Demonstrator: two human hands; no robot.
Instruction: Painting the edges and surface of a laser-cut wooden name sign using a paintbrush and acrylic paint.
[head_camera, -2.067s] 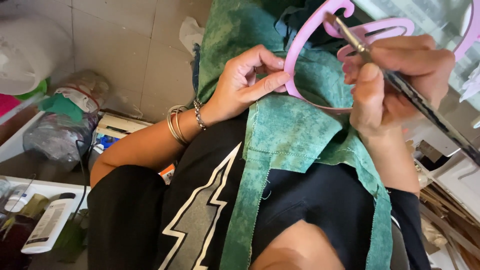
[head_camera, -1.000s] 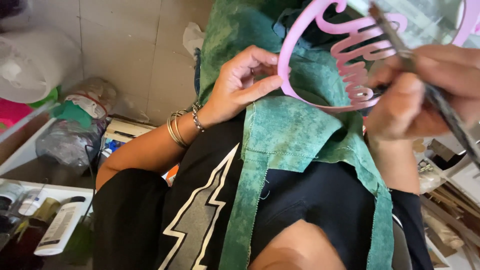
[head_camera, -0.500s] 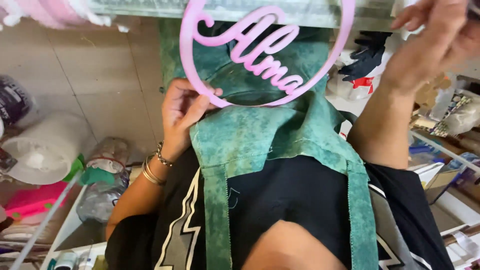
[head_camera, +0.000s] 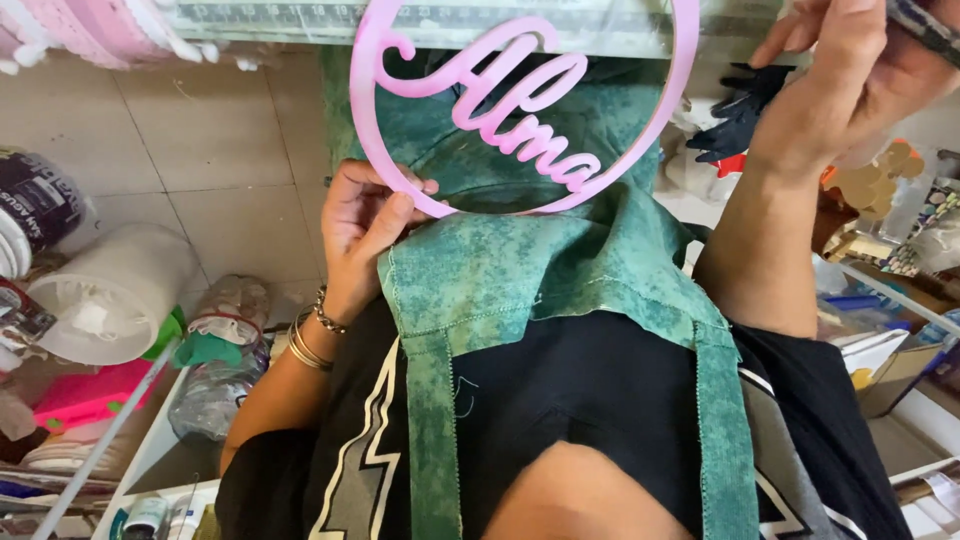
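Overhead, we held a pink ring (head_camera: 668, 120) up in front of us, a flat round hoop with a looping cursive word cut across its middle. Our left hand (head_camera: 362, 225) gripped its lower left edge, thumb and fingertips (head_camera: 402, 205) pinched on the rim. Bangles and a beaded bracelet (head_camera: 312, 338) sat on that wrist. Our right hand (head_camera: 850, 75) was raised at the upper right, just beside the ring's right edge and apart from it, fingers curled round a thin dark tool (head_camera: 925, 25) that ran off the top corner; we could not tell what kind of tool it was.

Behind and below the ring hung a mottled green apron (head_camera: 540, 270), its bib folded under the hoop and its two straps running down over our black shirt (head_camera: 570, 390), which bore a pale zigzag print. A clear ruler (head_camera: 300, 18) lay along the top edge of the view, behind the upper part of the ring.

To our left, on the tiled floor (head_camera: 200, 140), stood a white bucket (head_camera: 110, 290) tipped on its side, with a crumpled plastic bottle (head_camera: 215, 370) near it and something bright pink (head_camera: 85, 395) beside that. To our right, shelves (head_camera: 900, 300) held mixed clutter, with a dark glove (head_camera: 745, 125) above it near our right forearm.
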